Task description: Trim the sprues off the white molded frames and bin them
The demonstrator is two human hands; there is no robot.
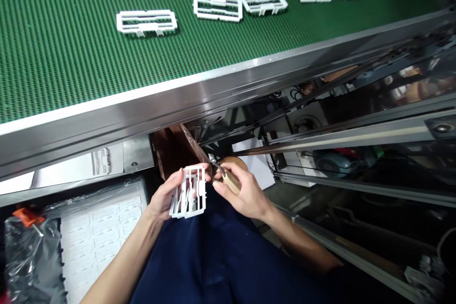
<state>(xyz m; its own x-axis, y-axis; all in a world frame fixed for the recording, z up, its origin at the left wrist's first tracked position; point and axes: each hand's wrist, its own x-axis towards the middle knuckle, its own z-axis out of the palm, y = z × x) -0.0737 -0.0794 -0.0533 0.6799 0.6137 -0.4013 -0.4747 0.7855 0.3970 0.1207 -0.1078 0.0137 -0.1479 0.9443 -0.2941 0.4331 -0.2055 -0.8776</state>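
Observation:
In the head view my left hand [166, 193] holds white plastic frames [200, 193] that overlap each other, upright in front of my lap. My right hand [247, 195] is closed around the pale handle of a small tool [232, 183]. The tool's metal tip points up and left, close to the fingertips of my left hand. Above both hands, on a green ribbed conveyor belt [85, 52], lie several more white frames [218, 7], spread in a row toward the right.
A metal rail [199, 86] edges the belt. Below it is an open brown plastic bag [171, 152]. At the lower left are a box with white parts [96, 228], clear plastic and an orange object [28, 217]. Metal bars [356, 133] cross the right side.

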